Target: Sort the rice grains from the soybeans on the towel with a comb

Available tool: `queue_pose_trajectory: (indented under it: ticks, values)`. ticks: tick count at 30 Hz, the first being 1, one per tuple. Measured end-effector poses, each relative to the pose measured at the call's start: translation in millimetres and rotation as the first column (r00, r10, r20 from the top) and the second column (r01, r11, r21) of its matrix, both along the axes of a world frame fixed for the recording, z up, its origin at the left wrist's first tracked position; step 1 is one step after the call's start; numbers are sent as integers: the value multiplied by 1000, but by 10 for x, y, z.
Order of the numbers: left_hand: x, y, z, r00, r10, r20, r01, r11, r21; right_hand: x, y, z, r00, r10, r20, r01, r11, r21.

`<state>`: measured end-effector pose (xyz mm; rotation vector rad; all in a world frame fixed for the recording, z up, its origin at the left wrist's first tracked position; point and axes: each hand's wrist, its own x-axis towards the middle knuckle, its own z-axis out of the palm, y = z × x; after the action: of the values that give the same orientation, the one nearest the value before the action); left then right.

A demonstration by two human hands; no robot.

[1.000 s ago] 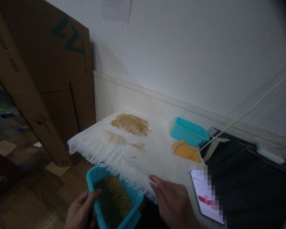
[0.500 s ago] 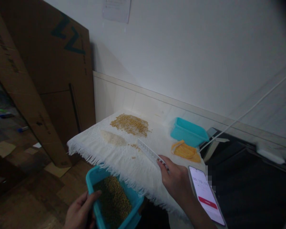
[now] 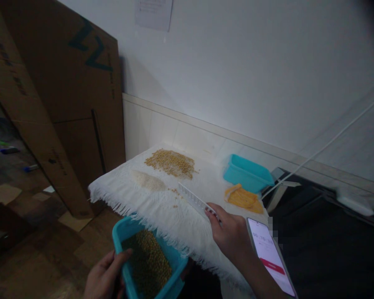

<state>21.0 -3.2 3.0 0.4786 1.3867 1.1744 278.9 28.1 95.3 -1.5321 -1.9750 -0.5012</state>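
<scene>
My left hand point(image 3: 107, 274) grips the near-left wall of a turquoise plastic bin point(image 3: 180, 268), its thumb over the rim. The bin is below the table's front edge and holds yellow soybeans point(image 3: 157, 253) beside small dark green grains point(image 3: 135, 265). In my right hand point(image 3: 230, 232) is a white comb-like strip point(image 3: 191, 197), held at one end and slanting toward the table's middle. A few loose soybeans point(image 3: 174, 191) lie by its far tip. Beyond it are a spread heap of soybeans point(image 3: 171, 162) and a pale heap of rice-like grains point(image 3: 148, 181).
A white fringed cloth point(image 3: 162, 207) covers the table. At the right are another turquoise bin point(image 3: 247, 172), a folded orange-yellow cloth point(image 3: 243, 198) and a phone point(image 3: 269, 253) with a lit timer screen. A large cardboard box point(image 3: 81, 91) stands at the left, the wall behind.
The strip's far tip has shifted slightly left, toward the loose soybeans. My left hand and the bin have stayed put.
</scene>
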Motion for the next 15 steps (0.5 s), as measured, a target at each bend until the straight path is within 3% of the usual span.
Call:
queue_pose_trajectory:
  ticks: [10,15]
  values:
    - [-6,-10,7,998,-18,57,17,1000,14,-50,-59,71,998,31,-54,-35,997,-64]
    - [-12,5,-38,1000,-17,22,16,1000,17,-29,-138,28,999,22,-24,-22,999,-32]
